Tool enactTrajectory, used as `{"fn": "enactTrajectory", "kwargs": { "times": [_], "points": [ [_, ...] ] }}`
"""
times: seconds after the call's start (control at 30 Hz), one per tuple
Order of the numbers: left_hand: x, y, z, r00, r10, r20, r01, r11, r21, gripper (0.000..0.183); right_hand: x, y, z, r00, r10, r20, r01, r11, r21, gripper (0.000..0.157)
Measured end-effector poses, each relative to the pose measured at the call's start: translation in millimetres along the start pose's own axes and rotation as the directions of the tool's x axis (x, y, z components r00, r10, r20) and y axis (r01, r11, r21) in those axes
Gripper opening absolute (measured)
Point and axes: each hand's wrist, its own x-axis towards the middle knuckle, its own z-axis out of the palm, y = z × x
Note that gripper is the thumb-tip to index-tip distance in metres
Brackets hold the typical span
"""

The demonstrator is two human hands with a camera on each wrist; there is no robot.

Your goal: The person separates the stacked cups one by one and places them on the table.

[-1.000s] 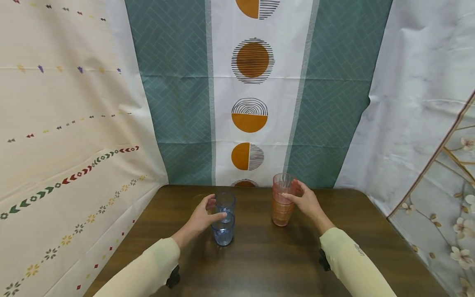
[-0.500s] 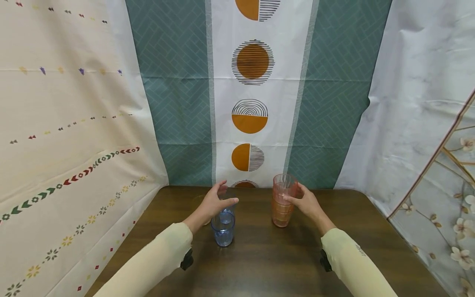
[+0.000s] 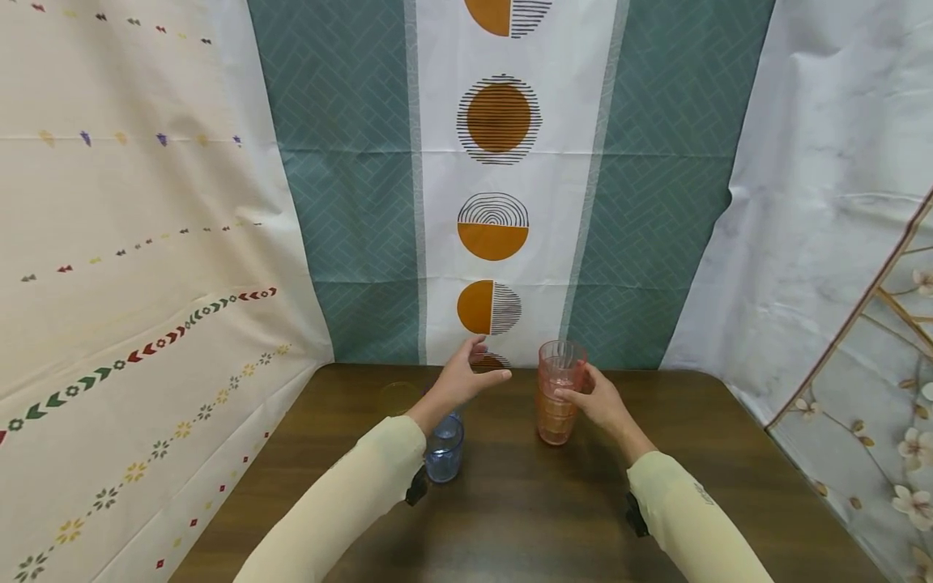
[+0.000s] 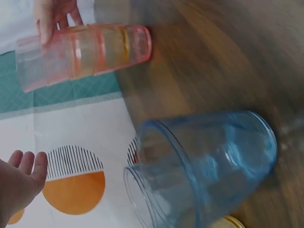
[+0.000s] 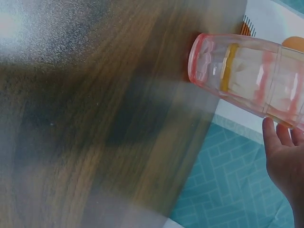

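A tall stack of nested clear pink and amber plastic cups (image 3: 556, 421) stands upright on the table, right of centre. My right hand (image 3: 607, 405) holds its upper part from the right, thumb on the near side. My left hand (image 3: 464, 376) reaches above and past the blue cups, fingers spread, with nothing in its grasp; a gap separates it from the stack. Under the left wrist stands a clear blue cup (image 3: 445, 460). Behind it is a second blue cup (image 4: 137, 197), mostly hidden by the left arm in the head view.
Left of the blue cups, a faint clear cup with a yellowish rim (image 3: 397, 389) is partly covered by the left forearm. The brown wooden table (image 3: 525, 518) ends at a patterned cloth backdrop (image 3: 649, 227). Cloths also hang on both sides.
My left hand has left the blue cups and moved right and away from me, toward the pink and amber stack. My right hand stays on that stack.
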Motion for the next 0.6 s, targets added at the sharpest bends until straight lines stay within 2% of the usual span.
{"fn": "enactTrajectory", "kwargs": {
  "times": [0.33, 0.6],
  "points": [
    [24.5, 9.9, 32.2, 1.0, -0.008, 0.012, 0.008, 1.0, 0.017, 0.088, -1.3, 2.8, 1.3, 1.0, -0.01, 0.015, 0.01, 1.0, -0.002, 0.081],
    [40.3, 7.0, 54.0, 0.999, -0.028, 0.024, 0.027, 0.999, 0.028, 0.092, -0.3, 4.6, 2.2, 1.0, -0.02, 0.007, 0.02, 1.0, 0.004, 0.079]
  ]
}}
